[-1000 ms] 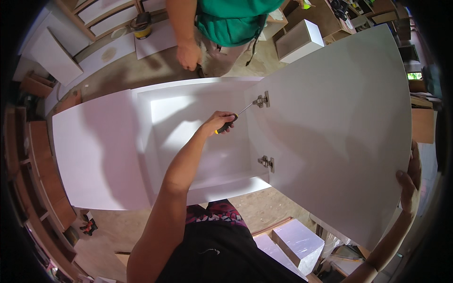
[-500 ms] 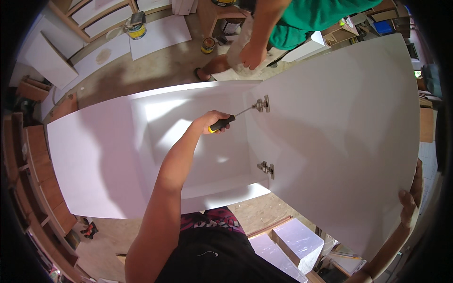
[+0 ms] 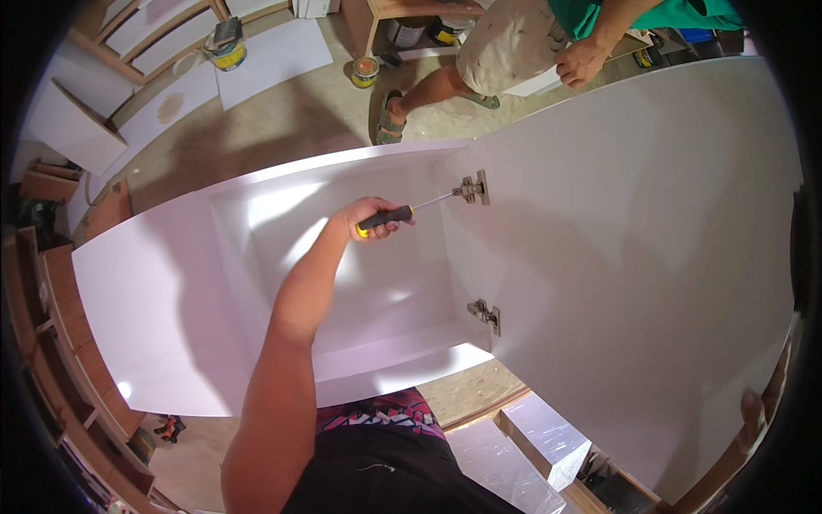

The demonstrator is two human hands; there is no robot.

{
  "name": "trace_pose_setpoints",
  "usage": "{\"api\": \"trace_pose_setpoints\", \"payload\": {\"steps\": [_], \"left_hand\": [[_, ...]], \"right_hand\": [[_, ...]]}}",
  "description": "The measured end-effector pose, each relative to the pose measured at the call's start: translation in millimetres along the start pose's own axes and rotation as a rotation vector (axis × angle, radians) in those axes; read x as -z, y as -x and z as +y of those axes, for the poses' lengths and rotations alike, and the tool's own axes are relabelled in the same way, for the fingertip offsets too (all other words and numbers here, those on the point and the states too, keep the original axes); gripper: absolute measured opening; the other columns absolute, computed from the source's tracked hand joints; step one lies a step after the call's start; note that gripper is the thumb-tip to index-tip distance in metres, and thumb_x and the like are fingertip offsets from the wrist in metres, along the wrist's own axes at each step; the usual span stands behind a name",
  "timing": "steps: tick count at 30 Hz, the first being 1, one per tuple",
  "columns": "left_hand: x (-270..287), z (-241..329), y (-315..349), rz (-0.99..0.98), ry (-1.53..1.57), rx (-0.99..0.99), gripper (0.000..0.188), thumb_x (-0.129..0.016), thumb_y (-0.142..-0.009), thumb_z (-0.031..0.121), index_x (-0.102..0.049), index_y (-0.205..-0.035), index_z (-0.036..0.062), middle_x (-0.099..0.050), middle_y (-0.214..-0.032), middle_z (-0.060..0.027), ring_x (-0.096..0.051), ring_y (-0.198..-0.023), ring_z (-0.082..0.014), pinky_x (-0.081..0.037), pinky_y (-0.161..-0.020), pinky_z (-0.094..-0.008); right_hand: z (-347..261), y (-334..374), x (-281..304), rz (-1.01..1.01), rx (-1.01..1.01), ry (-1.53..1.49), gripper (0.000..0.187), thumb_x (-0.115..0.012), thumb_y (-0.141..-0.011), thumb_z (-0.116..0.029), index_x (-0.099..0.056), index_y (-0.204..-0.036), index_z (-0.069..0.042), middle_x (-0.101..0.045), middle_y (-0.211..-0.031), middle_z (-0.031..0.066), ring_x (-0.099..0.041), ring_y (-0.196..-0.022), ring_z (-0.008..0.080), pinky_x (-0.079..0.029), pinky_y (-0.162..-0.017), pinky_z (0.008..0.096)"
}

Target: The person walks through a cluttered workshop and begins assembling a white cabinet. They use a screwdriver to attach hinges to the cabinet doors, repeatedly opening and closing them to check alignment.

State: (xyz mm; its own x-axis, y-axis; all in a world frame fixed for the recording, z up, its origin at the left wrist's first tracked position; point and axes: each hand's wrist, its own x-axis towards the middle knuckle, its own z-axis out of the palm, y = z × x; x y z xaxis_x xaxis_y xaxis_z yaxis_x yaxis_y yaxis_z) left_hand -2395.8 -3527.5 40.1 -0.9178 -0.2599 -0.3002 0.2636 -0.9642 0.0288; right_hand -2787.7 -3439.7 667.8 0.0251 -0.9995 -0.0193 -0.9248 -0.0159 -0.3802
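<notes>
My left hand (image 3: 370, 219) is wrapped round a black and yellow screwdriver (image 3: 387, 220). The screwdriver's shaft points right, its tip at the upper metal hinge (image 3: 470, 188). A second hinge (image 3: 485, 316) sits nearer to me on the same side. Both hinges join a white cabinet (image 3: 145, 291) to its white door (image 3: 634, 248), which stands swung out to the right. At the door's far right edge, my right hand (image 3: 753, 420) grips the panel; its thumb shows on the inner face and the other fingers are mostly hidden.
Beyond the cabinet stands a person in a green top and light shorts (image 3: 514, 47), one hand (image 3: 582, 62) hanging near the door. Cans (image 3: 365, 72) and white panels (image 3: 278, 62) are on the floor. Film-wrapped white boxes (image 3: 545, 437) lie near me on the right.
The other person has stepped to the right. My view has shifted a little, and the door reaches further right in it. The screwdriver stays at the upper hinge.
</notes>
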Motion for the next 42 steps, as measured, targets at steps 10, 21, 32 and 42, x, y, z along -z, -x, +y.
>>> {"api": "trace_pose_setpoints", "payload": {"steps": [10,21,32,42], "left_hand": [[-56,21,15,0.620,-1.518,-0.438,0.028,-0.058,-0.091,0.025,-0.063,-0.115,0.0096,-0.062,-0.071,-0.0043,-0.059,-0.055,-0.0161,-0.044,-0.045,-0.0321],[-60,17,5,0.683,-1.448,-0.278,0.023,-0.056,-0.090,0.019,-0.058,-0.107,0.0043,-0.063,-0.082,-0.0100,-0.059,-0.069,-0.0240,-0.049,-0.067,-0.0387],[-62,-20,-3,1.014,-2.389,-0.871,0.022,-0.059,-0.078,0.006,-0.058,-0.099,0.0095,-0.051,-0.085,-0.0078,-0.056,-0.078,-0.0269,-0.046,-0.062,-0.0375],[-84,-75,-2,1.292,-2.079,-0.984,0.019,-0.062,-0.079,0.009,-0.058,-0.098,0.0084,-0.052,-0.086,-0.0099,-0.058,-0.074,-0.0295,-0.048,-0.060,-0.0415]], "right_hand": [[-21,-2,-5,0.035,-0.069,-0.138,0.075,-0.060,-0.069,0.002,-0.034,-0.138,0.012,-0.045,-0.137,0.0234,-0.043,-0.124,0.0295,-0.026,-0.108,0.0376],[-20,0,1,-0.017,-0.106,-0.227,0.074,-0.061,-0.070,-0.001,-0.034,-0.138,0.012,-0.045,-0.136,0.0244,-0.043,-0.124,0.0316,-0.025,-0.109,0.0406],[-10,-2,-1,0.000,-0.076,-0.188,0.077,-0.062,-0.069,-0.005,-0.033,-0.138,0.011,-0.045,-0.135,0.0236,-0.042,-0.124,0.0304,-0.027,-0.107,0.0419],[-19,-15,-19,-0.035,0.134,-0.101,0.081,-0.064,-0.065,-0.013,-0.036,-0.137,0.011,-0.044,-0.135,0.0233,-0.042,-0.122,0.0311,-0.030,-0.105,0.0440]]}}
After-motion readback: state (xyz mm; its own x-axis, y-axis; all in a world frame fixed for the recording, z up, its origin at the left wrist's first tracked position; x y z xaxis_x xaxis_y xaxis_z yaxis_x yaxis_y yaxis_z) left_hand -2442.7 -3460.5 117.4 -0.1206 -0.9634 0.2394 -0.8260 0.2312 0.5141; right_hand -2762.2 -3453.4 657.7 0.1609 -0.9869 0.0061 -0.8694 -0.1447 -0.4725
